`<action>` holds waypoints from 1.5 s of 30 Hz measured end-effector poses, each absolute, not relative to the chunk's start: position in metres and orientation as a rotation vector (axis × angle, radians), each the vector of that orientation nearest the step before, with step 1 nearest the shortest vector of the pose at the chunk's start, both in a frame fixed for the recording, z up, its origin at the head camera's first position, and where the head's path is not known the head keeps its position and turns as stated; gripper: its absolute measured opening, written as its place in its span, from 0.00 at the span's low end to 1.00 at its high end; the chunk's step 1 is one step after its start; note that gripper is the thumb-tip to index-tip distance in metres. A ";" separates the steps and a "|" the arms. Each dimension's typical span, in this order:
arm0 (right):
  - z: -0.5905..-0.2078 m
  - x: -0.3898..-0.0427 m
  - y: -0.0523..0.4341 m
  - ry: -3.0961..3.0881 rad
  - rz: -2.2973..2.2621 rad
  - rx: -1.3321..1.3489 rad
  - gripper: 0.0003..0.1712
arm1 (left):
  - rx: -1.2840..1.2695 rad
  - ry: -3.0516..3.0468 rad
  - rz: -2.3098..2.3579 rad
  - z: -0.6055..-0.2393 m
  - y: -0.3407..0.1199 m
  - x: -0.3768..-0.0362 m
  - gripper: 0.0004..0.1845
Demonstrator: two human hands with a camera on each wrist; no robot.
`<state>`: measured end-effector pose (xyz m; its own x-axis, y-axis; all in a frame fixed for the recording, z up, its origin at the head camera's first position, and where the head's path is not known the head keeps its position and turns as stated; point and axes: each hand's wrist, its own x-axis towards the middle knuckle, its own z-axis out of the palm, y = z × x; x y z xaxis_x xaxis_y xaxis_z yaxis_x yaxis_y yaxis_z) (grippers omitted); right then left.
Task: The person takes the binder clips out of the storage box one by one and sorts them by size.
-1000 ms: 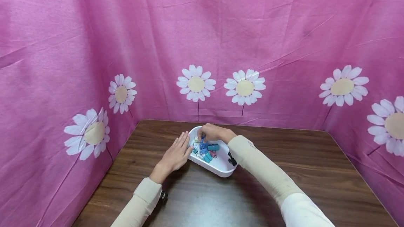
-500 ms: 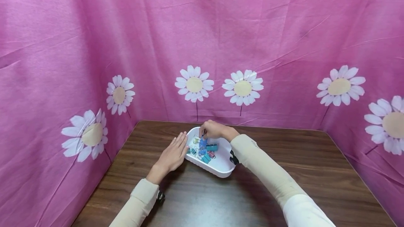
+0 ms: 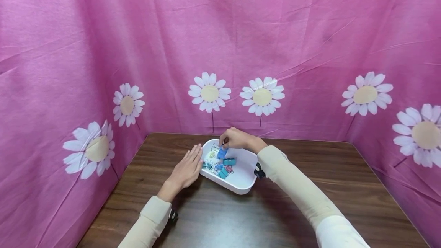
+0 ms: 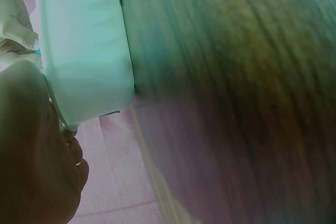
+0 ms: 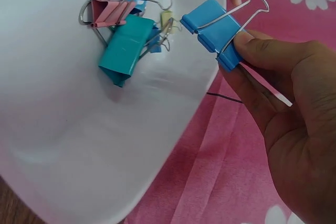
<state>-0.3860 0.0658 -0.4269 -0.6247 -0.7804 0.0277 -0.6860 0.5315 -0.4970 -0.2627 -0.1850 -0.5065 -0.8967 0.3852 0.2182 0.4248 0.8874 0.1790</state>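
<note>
My right hand (image 3: 237,139) pinches a blue binder clip (image 5: 205,17) between thumb and fingers, over the far left part of a white oval tray (image 3: 241,191). Both wire handles of the clip are folded out in the right wrist view. Below it, inside the tray, lie a large teal binder clip (image 5: 126,45), a pink binder clip (image 5: 107,13), a small yellow clip (image 5: 166,19) and several more teal and blue ones. My left hand (image 3: 186,169) rests along the tray's left rim, its fingers straight. In the left wrist view the tray wall (image 4: 86,45) hides the clips.
The tray stands on a dark wooden table (image 3: 310,171), near its far edge. A pink curtain (image 3: 234,41) with white daisies hangs behind and on both sides. A dark strap piece (image 3: 259,170) shows at my right wrist, beside the tray's right end.
My right hand has drawn the blue binder clip up and away from the other clips, which stay in the tray. The left hand keeps its place at the rim.
</note>
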 end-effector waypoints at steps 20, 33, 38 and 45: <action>-0.406 -0.380 0.103 2.627 -0.812 -1.237 0.06 | -0.664 -2.873 -0.289 -0.506 -0.186 -0.263 0.31; -0.401 -0.381 0.150 2.708 -0.964 -1.156 0.06 | -0.662 -2.874 -0.328 -0.508 -0.185 -0.263 0.30; -0.401 -0.379 0.169 2.754 -0.986 -1.118 0.06 | -0.663 -2.878 -0.347 -0.506 -0.184 -0.262 0.30; -0.403 -0.378 0.192 2.790 -1.016 -1.036 0.07 | -0.659 -2.850 -0.365 -0.508 -0.185 -0.262 0.30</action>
